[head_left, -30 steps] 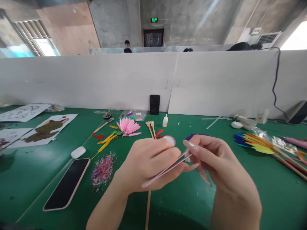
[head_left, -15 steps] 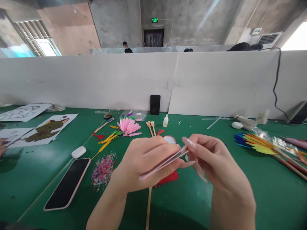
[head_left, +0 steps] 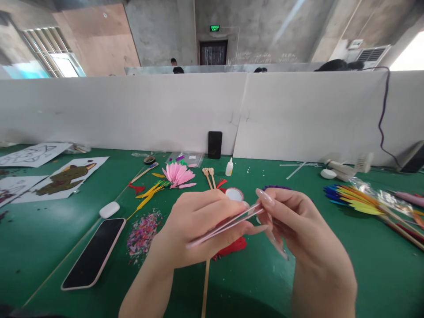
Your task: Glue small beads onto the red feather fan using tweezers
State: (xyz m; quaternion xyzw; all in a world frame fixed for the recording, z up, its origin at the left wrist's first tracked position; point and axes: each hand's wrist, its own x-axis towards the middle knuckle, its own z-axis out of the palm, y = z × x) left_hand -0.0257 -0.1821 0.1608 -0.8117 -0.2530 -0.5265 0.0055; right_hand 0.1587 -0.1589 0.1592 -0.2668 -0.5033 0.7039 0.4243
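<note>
My left hand [head_left: 202,216] is closed around a pair of slim pink tweezers [head_left: 202,239], which slant up to the right. Their two thin arms show between my fingers. My right hand [head_left: 308,229] pinches at the tips with thumb and fingers; whether something small is also caught there is hidden. Below my hands lie a red tassel [head_left: 233,247] and a thin wooden stick [head_left: 206,287]. Just behind them is a round white lid or dish with a red rim [head_left: 234,193], partly covered. Something purple [head_left: 277,187] peeks out behind my right hand.
On the green table [head_left: 258,291] are a phone [head_left: 94,254], a white case [head_left: 109,210], a heap of colourful shreds [head_left: 144,235], a pink petal flower [head_left: 179,175], a glue bottle [head_left: 229,167] and multicoloured feather-like pieces [head_left: 353,198]. A white partition [head_left: 149,115] stands behind.
My hands keep the same grip, with the tweezers shifted slightly left at their lower end. At the far left, another person's hand has left the view.
</note>
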